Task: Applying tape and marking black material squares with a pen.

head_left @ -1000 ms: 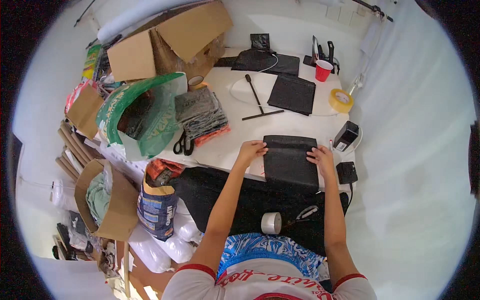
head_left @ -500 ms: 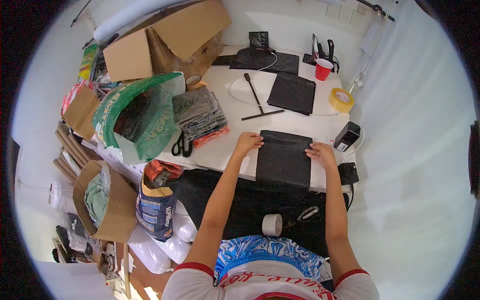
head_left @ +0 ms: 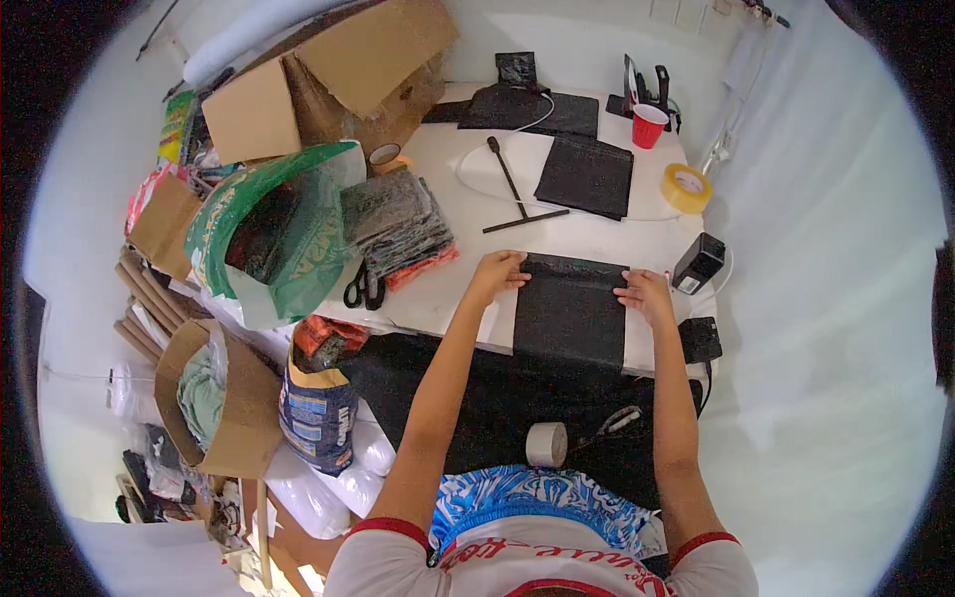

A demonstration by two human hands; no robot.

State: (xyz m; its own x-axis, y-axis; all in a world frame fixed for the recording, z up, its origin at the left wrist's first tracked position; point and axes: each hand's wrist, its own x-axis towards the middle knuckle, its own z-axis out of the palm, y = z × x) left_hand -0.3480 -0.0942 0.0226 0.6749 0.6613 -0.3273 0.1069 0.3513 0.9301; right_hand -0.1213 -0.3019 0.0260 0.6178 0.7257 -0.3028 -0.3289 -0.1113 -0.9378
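Note:
A flat black rectangular sheet, which could be plastic or fabric, lies at the near edge of the white table. My left hand pinches its far left corner between thumb and fingers. At the far right corner, my right hand grips the sheet the same way. A narrow band along the far edge looks creased or turned over. Beyond it lie a folded black stack and a black T-shaped tool. Black material hangs below the table edge, close to my lap.
Left of my hands are black scissors, a pile of grey folded pieces and a green bag. On the right sit yellowish tape, a red cup and a black box. A white tape roll rests near my lap.
The sheet's far edge now shows a creased or turned band, with both hands still at its corners. The whole view has shifted slightly.

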